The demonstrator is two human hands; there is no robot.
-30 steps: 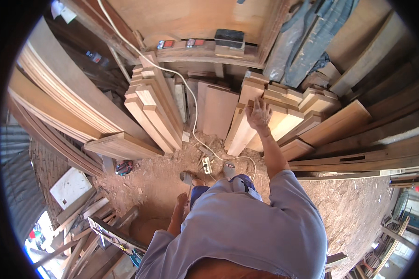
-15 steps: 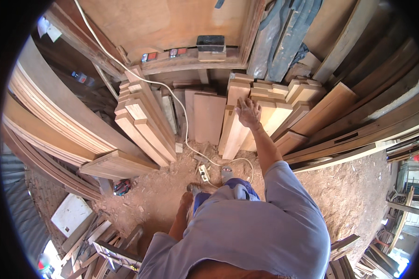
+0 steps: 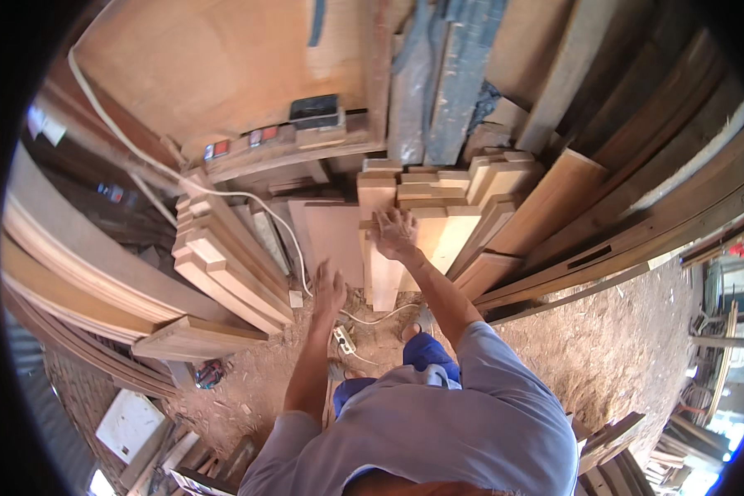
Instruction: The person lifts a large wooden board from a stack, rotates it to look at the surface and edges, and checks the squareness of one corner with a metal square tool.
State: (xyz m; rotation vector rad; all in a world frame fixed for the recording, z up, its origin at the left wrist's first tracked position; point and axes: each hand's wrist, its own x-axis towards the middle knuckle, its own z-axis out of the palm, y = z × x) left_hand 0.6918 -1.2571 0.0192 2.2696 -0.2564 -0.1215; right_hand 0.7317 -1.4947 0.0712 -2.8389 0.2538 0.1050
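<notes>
My right hand [image 3: 397, 235] is at the upper part of a light wooden plank [image 3: 385, 281] at the front of the right-hand stack. Its fingers look bent over the wood, though the fingertips are partly hidden. My left hand [image 3: 329, 288] is in the air left of that plank, holding nothing, its fingers stretched up and apart. Behind it a wide reddish board [image 3: 336, 236] leans beside the stack. Several more upright planks [image 3: 455, 236] stand right of my right hand.
Another plank stack [image 3: 231, 269] stands to the left. A white cable [image 3: 281, 217] drapes past it to a power strip [image 3: 344, 340] on the dusty floor. A black container [image 3: 315, 109] sits on a ledge behind. Long boards [image 3: 620, 248] line the right side.
My left hand has risen from beside my leg and reached forward toward the planks. My right hand stays at the right-hand stack. The whole view has shifted.
</notes>
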